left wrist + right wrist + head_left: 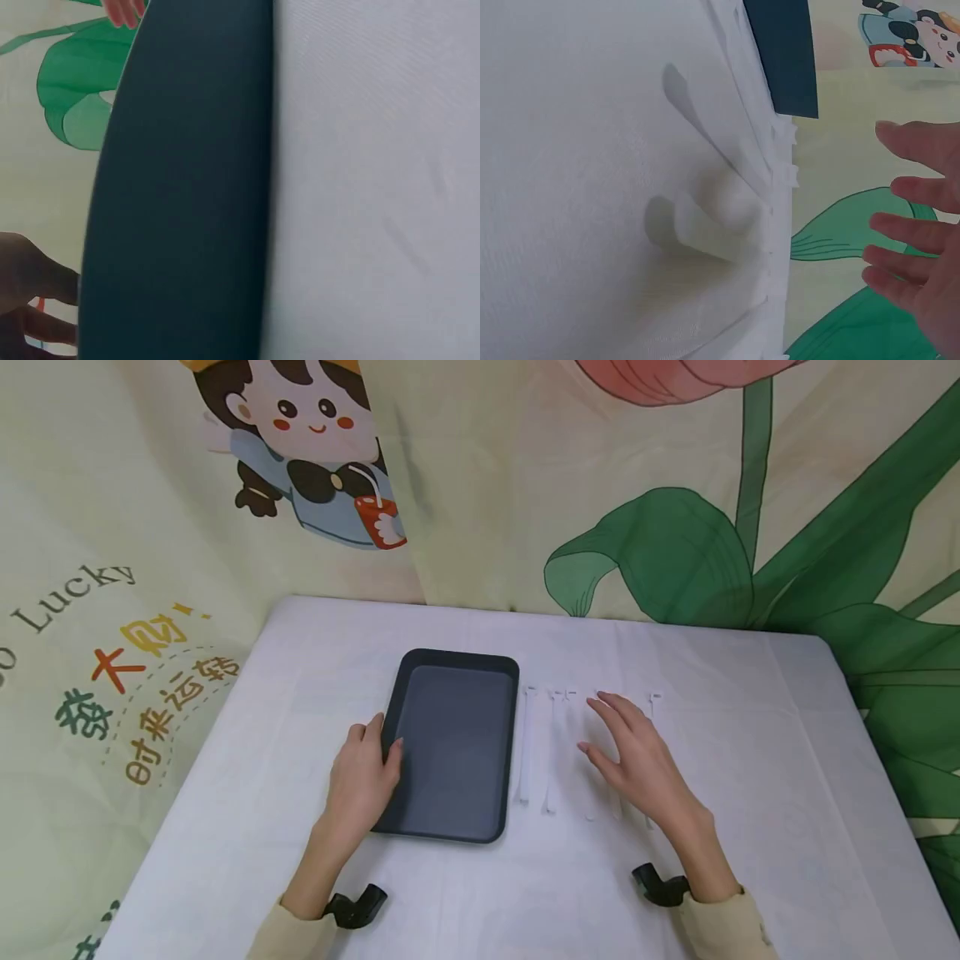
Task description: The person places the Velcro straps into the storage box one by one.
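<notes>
A dark rectangular baking tray (455,752) lies on the white-covered table. My left hand (366,774) grips its left rim, thumb over the inner side and fingers along the outside. The left wrist view shows the tray's outer wall (180,180) close up, with part of the left hand (34,292) beside it. My right hand (639,762) hovers above several slim whitish pieces (552,752) laid in a row right of the tray. Its fingers (911,232) are spread and hold nothing. These pieces look clear-wrapped; their exact kind is hard to tell, and the hand partly covers some.
White cloth covers the table (787,760). Behind it hangs a printed curtain (480,485) with a cartoon figure and green leaves. A black wrist mount (358,907) sits at the left sleeve, and another black mount (660,885) at the right.
</notes>
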Motion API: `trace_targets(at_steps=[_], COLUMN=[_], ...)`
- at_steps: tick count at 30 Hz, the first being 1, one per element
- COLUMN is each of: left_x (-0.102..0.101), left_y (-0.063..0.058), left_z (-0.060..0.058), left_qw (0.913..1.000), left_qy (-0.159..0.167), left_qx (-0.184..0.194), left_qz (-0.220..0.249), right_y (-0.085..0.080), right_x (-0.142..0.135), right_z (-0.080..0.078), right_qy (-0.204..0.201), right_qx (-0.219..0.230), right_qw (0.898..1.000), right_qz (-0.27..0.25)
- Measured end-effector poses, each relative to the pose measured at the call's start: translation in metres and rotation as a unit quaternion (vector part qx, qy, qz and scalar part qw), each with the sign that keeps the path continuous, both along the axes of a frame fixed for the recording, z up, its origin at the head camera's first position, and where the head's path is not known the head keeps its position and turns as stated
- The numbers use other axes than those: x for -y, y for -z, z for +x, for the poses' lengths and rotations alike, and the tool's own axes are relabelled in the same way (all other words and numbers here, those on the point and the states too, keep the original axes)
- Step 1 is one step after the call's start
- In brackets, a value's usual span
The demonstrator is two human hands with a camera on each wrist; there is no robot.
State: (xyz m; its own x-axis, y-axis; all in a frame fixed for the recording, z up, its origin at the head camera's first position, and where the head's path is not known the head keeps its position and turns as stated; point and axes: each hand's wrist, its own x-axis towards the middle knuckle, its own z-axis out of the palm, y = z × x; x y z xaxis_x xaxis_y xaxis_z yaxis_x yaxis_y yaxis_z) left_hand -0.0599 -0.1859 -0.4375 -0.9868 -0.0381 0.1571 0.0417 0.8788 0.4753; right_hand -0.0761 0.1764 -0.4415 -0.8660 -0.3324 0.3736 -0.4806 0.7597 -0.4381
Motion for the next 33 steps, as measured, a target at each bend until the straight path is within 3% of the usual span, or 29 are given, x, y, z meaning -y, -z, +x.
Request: trace_targets(at_steps=[11, 17, 24, 33], left_x=[0.015, 0.016, 0.016, 0.015], left_y=[0.01, 0.014, 0.011, 0.014], left_z=[0.0, -0.001, -0.004, -0.001], left_qw=[0.9976, 0.997, 0.9968, 0.9981], left_qy=[-0.017, -0.035, -0.031, -0.032], left_qx=[0.033, 0.034, 0.051, 0.04], left_qz=[0.058, 0.061, 0.053, 0.033], right_y=[-0.006, -0.013, -0.018, -0.008], right_x=[0.009, 0.013, 0.017, 0.03], right_z=[-0.013, -0.036, -0.066, -0.088], right_qy=[0.015, 0.007, -0.022, -0.029], right_qx=[0.088, 0.142, 0.214, 0.236], right_qw=[0.996, 0.989, 0.977, 0.971], right_qz=[0.019, 0.028, 0.005, -0.013])
